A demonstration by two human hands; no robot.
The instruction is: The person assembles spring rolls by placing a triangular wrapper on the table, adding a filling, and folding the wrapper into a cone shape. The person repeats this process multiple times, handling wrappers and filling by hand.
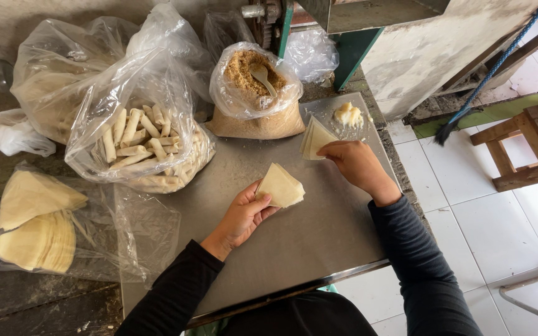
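Observation:
My left hand holds a pale folded wrapper sheet over the grey metal tray. My right hand rests farther back on the tray, fingertips on a small stack of triangular wrapper sheets. Just behind that stack lies a lump of pale paste. A plastic bag of brown crumbly filling with a spoon in it stands at the tray's back edge.
A clear bag of rolled pastry sticks sits at the left. Another bag holds round wrappers at the front left. Crumpled plastic bags lie behind. A wooden stool and a broom stand on the white tiled floor at the right.

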